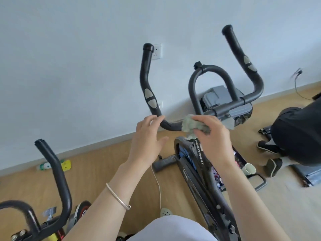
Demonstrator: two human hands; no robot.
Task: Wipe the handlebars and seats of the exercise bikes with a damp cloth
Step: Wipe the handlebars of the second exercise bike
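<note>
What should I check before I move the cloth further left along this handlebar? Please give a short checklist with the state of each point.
1. Cloth held firmly: the right hand grips the cloth. Ok.
2. Cloth against the bar: it sits bunched on the handlebar. Ok.
3. Path to the left free: the left hand is open at the bend, in the cloth's way. Not ok.
4. Left hand steadying the bar: contact is not clear. Cannot tell.
5. Cloth damp enough: cannot tell.
6. Upright grips already wiped: cannot tell.
</note>
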